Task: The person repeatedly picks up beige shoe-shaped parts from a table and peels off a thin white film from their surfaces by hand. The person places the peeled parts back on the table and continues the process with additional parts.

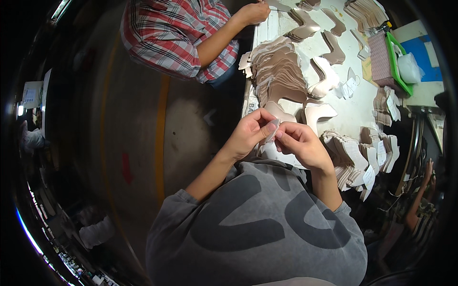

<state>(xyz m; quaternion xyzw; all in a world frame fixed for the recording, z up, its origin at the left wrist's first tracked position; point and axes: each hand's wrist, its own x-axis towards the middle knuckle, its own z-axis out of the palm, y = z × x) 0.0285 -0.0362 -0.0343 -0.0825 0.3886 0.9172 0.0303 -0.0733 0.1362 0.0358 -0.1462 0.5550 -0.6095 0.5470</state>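
A small pale cut piece [273, 129] is pinched between the left hand [251, 131] and the right hand [299, 143], both closed on it, just short of the beige stacks [279, 71] on the tabletop [355, 112]; a peeling step is judged underway, calling for fingertip care

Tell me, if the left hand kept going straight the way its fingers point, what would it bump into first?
Almost at once, the right hand. The left hand points across at it, and both pinch the same small pale cut piece between their fingertips. Depth is hard to judge, but they look nearly touching.
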